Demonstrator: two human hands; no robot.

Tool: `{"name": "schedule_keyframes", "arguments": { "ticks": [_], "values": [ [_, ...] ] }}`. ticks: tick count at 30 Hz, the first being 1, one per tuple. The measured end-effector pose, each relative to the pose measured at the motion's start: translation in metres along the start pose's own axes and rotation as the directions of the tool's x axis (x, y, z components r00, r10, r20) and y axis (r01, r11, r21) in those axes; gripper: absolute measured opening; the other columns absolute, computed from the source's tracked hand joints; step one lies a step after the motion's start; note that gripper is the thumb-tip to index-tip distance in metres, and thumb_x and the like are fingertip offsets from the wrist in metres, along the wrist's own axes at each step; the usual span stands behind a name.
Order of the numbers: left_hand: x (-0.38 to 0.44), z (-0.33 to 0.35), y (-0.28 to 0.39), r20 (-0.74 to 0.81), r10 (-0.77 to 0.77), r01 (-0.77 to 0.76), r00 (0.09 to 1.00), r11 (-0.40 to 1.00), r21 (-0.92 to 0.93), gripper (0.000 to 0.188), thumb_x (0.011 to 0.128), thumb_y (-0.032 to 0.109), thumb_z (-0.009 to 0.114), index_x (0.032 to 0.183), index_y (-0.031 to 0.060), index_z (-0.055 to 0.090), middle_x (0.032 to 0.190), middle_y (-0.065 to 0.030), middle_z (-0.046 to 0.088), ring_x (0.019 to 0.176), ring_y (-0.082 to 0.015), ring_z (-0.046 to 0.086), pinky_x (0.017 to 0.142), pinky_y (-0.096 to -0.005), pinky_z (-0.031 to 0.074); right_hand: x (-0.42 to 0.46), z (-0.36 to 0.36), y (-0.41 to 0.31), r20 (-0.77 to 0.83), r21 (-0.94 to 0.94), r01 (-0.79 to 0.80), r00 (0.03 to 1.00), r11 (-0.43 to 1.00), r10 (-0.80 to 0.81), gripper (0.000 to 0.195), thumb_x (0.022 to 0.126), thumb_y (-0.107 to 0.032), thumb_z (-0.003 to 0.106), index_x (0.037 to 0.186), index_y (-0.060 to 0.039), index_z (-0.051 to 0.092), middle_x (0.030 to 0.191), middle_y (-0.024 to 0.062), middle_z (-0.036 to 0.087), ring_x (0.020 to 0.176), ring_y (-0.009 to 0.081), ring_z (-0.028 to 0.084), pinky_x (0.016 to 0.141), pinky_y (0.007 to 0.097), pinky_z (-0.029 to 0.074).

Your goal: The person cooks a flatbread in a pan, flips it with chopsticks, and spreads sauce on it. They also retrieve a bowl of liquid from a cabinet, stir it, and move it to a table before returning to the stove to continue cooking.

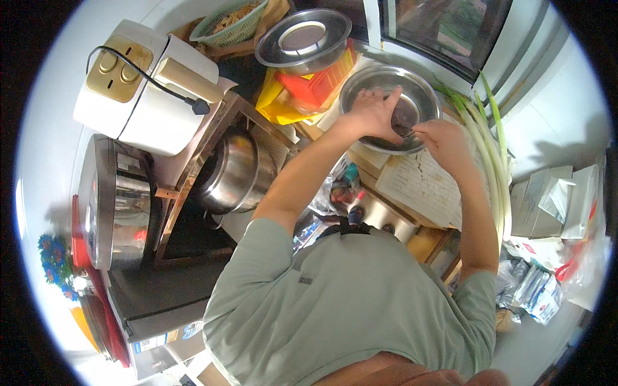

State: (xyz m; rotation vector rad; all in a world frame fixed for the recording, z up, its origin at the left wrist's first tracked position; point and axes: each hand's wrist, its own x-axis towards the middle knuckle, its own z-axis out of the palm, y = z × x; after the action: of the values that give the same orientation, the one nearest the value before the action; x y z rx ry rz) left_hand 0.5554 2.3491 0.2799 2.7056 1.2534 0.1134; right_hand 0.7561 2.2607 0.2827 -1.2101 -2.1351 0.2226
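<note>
A stainless steel basin (427,91) sits on the papers before me, with a pale ring around a dark round area (404,113) inside it. My left hand (374,116) is over the basin, its fingers spread wide and its thumb low near the inner wall. At the basin's near right rim, my right hand (444,142) pinches a thin dark item (408,133) between thumb and fingertips; what it is cannot be made out. Written or printed sheets (417,186) lie under and in front of the basin, with brown crumbs (420,166) scattered on them.
Scallions (492,164) lie along the right side. Behind left, another steel basin (265,46) rests on a red box (309,87) beside a yellow bag (275,103). A white air fryer (145,111), a steel pot (236,173) and a green basket (227,29) stand left. A window (444,34) is ahead.
</note>
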Motion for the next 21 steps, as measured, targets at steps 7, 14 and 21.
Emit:
{"name": "schedule_keyframes", "arguments": {
  "ticks": [7,14,21],
  "values": [
    [0.006,0.007,0.012,0.032,-0.043,0.043,0.999,0.999,0.003,0.126,0.053,0.061,0.076,0.148,0.0044,0.017,0.134,-0.0312,0.041,0.127,-0.0437,0.04,0.11,-0.0519,0.022,-0.002,-0.007,0.009,-0.032,-0.098,-0.051,0.998,0.994,0.048,0.015,0.085,-0.015,0.064,0.094,-0.0049,0.069,0.086,0.0134,0.068,0.08,0.0309,0.063,0.072,0.0384,0.05],
    [0.023,0.004,0.012,0.027,-0.03,0.031,0.999,0.999,-0.022,0.126,0.053,0.061,0.077,0.148,0.0044,0.017,0.136,-0.0292,0.041,0.126,-0.0437,0.04,0.11,-0.0525,0.023,0.018,0.017,0.034,-0.241,-0.078,-0.028,0.97,0.997,0.009,0.016,0.085,-0.019,0.063,0.093,-0.0074,0.07,0.088,0.0121,0.069,0.079,0.031,0.065,0.071,0.0398,0.051],
    [0.04,0.001,-0.008,0.018,-0.063,0.063,0.998,0.998,-0.002,0.127,0.052,0.062,0.077,0.148,0.0042,0.018,0.133,-0.029,0.042,0.125,-0.0438,0.041,0.108,-0.0508,0.028,0.041,0.031,0.029,-0.169,0.07,-0.086,0.981,0.994,0.097,0.017,0.086,-0.016,0.063,0.096,-0.0034,0.069,0.089,0.0146,0.068,0.079,0.0305,0.065,0.07,0.0353,0.051]
  ]
}}
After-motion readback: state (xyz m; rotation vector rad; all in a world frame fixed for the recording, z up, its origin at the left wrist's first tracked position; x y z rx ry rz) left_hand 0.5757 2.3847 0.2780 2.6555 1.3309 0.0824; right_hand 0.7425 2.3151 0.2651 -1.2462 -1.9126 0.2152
